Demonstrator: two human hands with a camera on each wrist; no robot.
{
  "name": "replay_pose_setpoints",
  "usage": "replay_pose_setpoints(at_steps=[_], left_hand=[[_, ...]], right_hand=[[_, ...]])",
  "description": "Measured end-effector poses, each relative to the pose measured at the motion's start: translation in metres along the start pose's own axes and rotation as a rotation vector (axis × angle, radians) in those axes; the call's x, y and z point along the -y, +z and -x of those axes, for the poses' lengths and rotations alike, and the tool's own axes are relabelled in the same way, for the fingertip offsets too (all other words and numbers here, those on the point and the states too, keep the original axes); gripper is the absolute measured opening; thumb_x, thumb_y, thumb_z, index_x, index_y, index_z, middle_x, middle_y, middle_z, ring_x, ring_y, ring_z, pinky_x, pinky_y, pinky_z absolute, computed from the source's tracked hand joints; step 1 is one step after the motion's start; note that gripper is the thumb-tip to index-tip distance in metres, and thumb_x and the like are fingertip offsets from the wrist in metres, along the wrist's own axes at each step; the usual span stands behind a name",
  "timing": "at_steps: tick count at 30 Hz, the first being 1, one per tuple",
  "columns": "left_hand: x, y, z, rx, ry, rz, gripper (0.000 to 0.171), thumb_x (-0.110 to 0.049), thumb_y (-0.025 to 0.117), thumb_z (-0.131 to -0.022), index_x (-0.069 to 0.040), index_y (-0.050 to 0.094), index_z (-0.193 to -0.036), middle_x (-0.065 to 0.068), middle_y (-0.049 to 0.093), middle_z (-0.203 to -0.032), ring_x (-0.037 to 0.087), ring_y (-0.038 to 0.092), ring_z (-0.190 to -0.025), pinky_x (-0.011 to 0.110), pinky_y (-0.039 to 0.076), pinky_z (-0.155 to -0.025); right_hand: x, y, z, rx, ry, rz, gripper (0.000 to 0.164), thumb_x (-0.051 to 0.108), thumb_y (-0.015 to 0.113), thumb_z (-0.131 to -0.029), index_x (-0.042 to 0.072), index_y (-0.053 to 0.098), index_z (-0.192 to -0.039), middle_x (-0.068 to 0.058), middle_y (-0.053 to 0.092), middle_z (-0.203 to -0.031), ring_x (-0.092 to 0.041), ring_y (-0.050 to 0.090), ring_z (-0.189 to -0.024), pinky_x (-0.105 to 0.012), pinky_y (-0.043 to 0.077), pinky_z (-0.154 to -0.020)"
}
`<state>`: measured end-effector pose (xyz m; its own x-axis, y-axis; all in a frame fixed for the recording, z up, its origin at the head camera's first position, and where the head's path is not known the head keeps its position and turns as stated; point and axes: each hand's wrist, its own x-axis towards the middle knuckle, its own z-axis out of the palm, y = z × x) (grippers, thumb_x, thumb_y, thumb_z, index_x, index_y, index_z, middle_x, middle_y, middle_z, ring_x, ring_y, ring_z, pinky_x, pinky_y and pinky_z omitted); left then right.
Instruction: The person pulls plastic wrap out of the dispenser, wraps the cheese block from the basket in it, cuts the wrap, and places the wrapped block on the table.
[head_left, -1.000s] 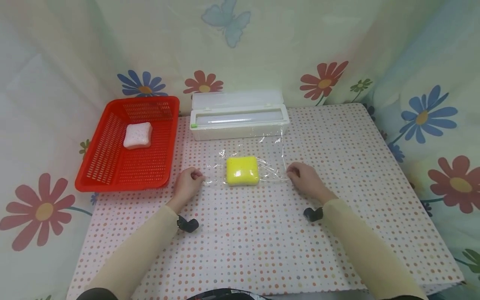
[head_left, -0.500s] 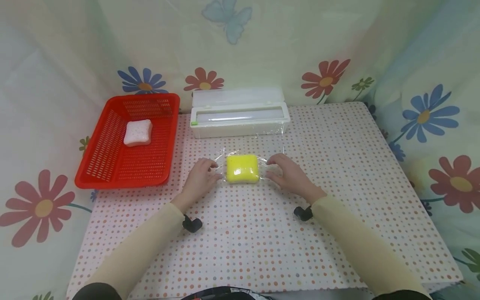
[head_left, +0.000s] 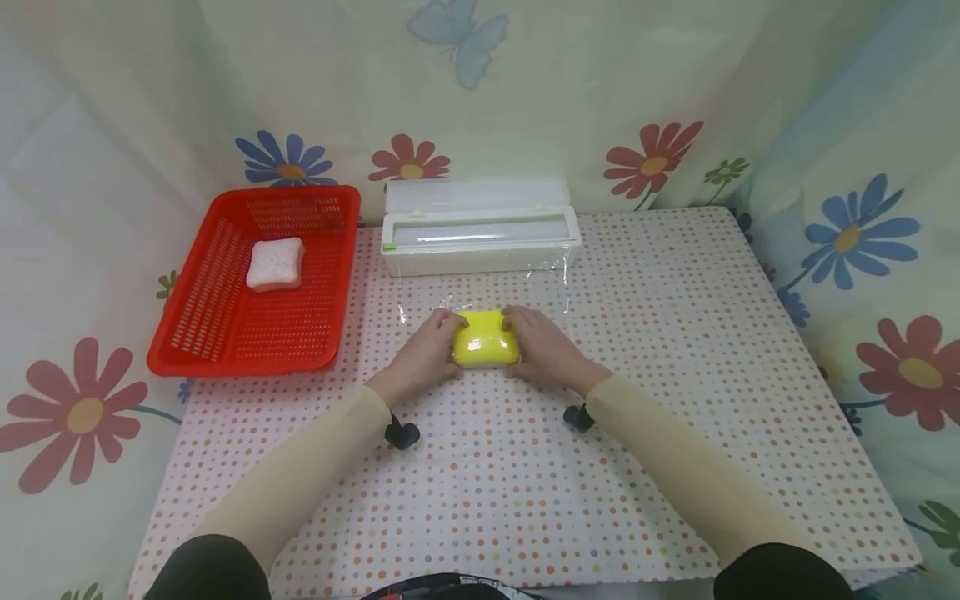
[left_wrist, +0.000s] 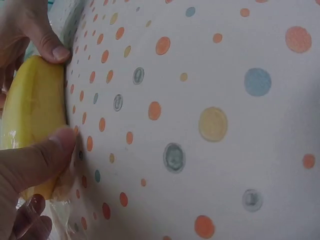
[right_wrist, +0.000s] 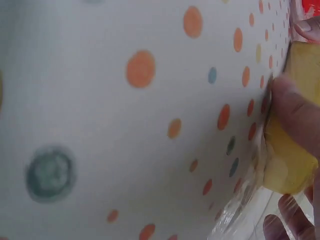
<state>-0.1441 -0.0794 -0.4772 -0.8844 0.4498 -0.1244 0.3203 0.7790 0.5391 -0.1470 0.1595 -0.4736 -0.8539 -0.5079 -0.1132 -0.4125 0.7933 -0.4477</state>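
A yellow sponge (head_left: 486, 342), a rounded block, lies mid-table under clear cling film (right_wrist: 239, 207). From its left end my left hand (head_left: 424, 352) grips it, thumb low on the near side and fingers toward the top and far side. My right hand (head_left: 549, 350) grips the opposite end in much the same way. Both thumbs press at the sponge's lower near edge in the left wrist view, where crumpled film hangs by the left fingers (left_wrist: 37, 212). Behind the sponge, the film runs back to a white cling film dispenser (head_left: 480, 263) with its lid raised.
To the left stands a red plastic basket (head_left: 318, 354) holding a pale pink sponge (head_left: 275, 265). A dotted cloth covers the table (head_left: 487, 483). A flowered curtain (head_left: 540, 100) hangs behind and at both sides.
Both hands have moved inward from the film's outer corners to the sponge's ends and now grip it. The film's side edges have been drawn in toward the sponge.
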Motion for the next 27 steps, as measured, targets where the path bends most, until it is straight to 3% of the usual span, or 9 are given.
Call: replay_pose_setpoints(at_steps=[4,9,18,21,27], left_hand=[[0.001,-0.001,-0.002,0.01,0.02,0.018,0.078,-0.015,0.088,-0.079,-0.009,0.046,-0.144,0.01,0.046,-0.142,0.026,0.055,-0.131,0.038,0.046,-0.115],[0.004,-0.007,-0.005,0.033,-0.019,0.059,0.074,-0.019,0.084,-0.084,-0.011,0.045,-0.146,0.01,0.046,-0.146,0.024,0.058,-0.123,0.039,0.051,-0.109],[0.011,-0.024,-0.012,0.112,-0.089,0.246,0.071,-0.025,0.077,-0.09,-0.016,0.045,-0.153,0.011,0.048,-0.149,0.028,0.057,-0.126,0.044,0.054,-0.102],[0.013,-0.03,-0.016,0.122,-0.101,0.307,0.069,-0.026,0.073,-0.093,-0.015,0.043,-0.154,0.012,0.05,-0.149,0.03,0.057,-0.128,0.046,0.053,-0.103],[0.013,-0.042,-0.029,0.096,-0.188,0.431,0.059,-0.034,0.066,-0.098,-0.011,0.044,-0.147,0.012,0.049,-0.151,0.032,0.052,-0.136,0.049,0.049,-0.109]], right_hand=[[-0.003,0.001,-0.003,0.014,0.012,-0.021,0.071,0.024,0.088,-0.079,0.007,0.047,-0.134,-0.014,0.04,-0.158,-0.034,0.04,-0.145,-0.049,0.033,-0.124],[-0.006,-0.007,-0.009,0.04,0.04,-0.147,0.072,0.023,0.087,-0.079,0.005,0.048,-0.137,-0.017,0.045,-0.155,-0.035,0.045,-0.142,-0.052,0.038,-0.12],[-0.012,-0.028,-0.018,0.124,0.106,-0.312,0.068,0.029,0.081,-0.085,0.008,0.048,-0.141,-0.018,0.048,-0.154,-0.043,0.048,-0.14,-0.063,0.041,-0.114],[-0.013,-0.035,-0.024,0.146,0.137,-0.35,0.066,0.032,0.078,-0.088,0.009,0.049,-0.142,-0.018,0.051,-0.152,-0.042,0.051,-0.138,-0.06,0.045,-0.111],[-0.019,-0.05,-0.037,0.138,0.153,-0.406,0.058,0.033,0.069,-0.096,0.004,0.051,-0.143,-0.018,0.052,-0.148,-0.04,0.058,-0.13,-0.054,0.052,-0.105]])
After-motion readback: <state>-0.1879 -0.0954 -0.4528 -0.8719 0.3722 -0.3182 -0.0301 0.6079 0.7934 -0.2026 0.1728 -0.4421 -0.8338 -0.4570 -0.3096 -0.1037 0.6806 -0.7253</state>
